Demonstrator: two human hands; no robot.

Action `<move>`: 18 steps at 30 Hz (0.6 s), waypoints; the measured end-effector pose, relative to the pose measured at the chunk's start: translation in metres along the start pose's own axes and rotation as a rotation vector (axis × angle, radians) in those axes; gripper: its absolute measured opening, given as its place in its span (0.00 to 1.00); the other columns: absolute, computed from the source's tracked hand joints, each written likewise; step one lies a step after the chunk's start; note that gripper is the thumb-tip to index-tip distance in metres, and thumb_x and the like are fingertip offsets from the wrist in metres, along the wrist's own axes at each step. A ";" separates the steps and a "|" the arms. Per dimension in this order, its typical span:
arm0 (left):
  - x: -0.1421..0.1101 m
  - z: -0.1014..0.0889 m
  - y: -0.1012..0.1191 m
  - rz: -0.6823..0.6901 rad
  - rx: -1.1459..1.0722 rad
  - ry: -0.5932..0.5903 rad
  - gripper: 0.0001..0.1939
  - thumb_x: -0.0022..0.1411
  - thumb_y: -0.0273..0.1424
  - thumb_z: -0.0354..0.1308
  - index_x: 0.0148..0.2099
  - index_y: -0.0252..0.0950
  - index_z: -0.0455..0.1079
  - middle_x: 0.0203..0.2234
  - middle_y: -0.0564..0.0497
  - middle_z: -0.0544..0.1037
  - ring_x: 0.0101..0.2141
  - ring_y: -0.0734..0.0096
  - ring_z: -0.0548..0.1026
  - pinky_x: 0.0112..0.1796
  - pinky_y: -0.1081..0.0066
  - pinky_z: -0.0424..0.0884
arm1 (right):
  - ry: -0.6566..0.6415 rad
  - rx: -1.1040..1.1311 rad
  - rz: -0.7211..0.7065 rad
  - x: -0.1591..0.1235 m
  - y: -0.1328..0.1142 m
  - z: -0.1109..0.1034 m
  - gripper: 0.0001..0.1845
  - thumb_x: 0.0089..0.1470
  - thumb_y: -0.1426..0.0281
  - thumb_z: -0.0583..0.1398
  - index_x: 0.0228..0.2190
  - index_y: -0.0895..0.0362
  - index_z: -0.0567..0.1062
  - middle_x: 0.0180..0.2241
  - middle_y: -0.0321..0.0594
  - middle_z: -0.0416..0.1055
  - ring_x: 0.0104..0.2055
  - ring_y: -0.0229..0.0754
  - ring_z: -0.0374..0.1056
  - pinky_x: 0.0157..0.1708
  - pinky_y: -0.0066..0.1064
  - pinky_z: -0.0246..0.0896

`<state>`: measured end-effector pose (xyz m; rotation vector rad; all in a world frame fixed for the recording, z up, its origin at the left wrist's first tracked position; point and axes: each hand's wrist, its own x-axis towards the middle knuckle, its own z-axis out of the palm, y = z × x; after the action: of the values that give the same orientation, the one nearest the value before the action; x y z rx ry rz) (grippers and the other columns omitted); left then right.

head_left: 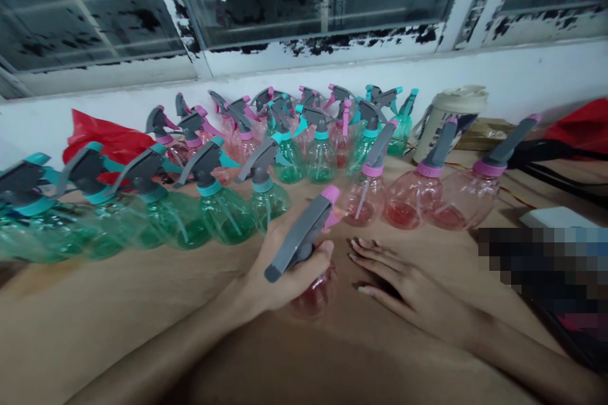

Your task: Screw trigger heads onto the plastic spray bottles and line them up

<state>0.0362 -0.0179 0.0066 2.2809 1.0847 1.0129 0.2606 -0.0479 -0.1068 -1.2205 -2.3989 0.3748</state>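
Note:
My left hand (285,259) is wrapped round the neck of a pink spray bottle (313,297), which stands on the brown table (190,323). Its grey trigger head with a pink nozzle points up and away from me, and my fingers hide the collar. To the right, my right hand (399,275) lies flat on the table with fingers stretched out, holding nothing. Just beyond it stand three pink spray bottles, the closest being this pink bottle (363,202). A row of green spray bottles, among them this green bottle (228,218), runs off to the left.
Several more pink and green bottles (322,155) crowd the back by the wall. A red plastic bag (107,139) lies behind the left row. At the right are a beige cup (446,117), black straps (546,155), a white box (560,218) and a blurred-out patch.

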 end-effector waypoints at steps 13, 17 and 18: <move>-0.004 0.008 -0.001 -0.081 -0.025 0.035 0.10 0.54 0.33 0.52 0.40 0.39 0.65 0.24 0.56 0.70 0.21 0.74 0.66 0.26 0.71 0.68 | 0.017 0.097 0.046 0.003 -0.016 -0.006 0.37 0.51 0.53 0.57 0.58 0.52 0.55 0.58 0.45 0.58 0.60 0.50 0.54 0.56 0.48 0.52; -0.004 0.010 -0.002 -0.093 -0.071 -0.015 0.15 0.54 0.35 0.56 0.45 0.39 0.65 0.29 0.52 0.73 0.25 0.70 0.71 0.33 0.66 0.71 | 0.053 0.175 0.120 0.007 -0.040 -0.010 0.42 0.46 0.50 0.60 0.58 0.51 0.53 0.56 0.46 0.62 0.55 0.52 0.60 0.51 0.48 0.59; -0.004 0.011 -0.004 -0.082 -0.090 -0.045 0.16 0.54 0.36 0.57 0.46 0.39 0.65 0.28 0.52 0.73 0.27 0.68 0.72 0.35 0.65 0.72 | 0.075 0.182 0.129 0.009 -0.048 -0.011 0.43 0.45 0.50 0.61 0.57 0.51 0.54 0.55 0.46 0.63 0.54 0.52 0.61 0.49 0.47 0.60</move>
<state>0.0406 -0.0192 -0.0048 2.1600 1.0831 0.9539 0.2276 -0.0678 -0.0752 -1.2847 -2.1767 0.5630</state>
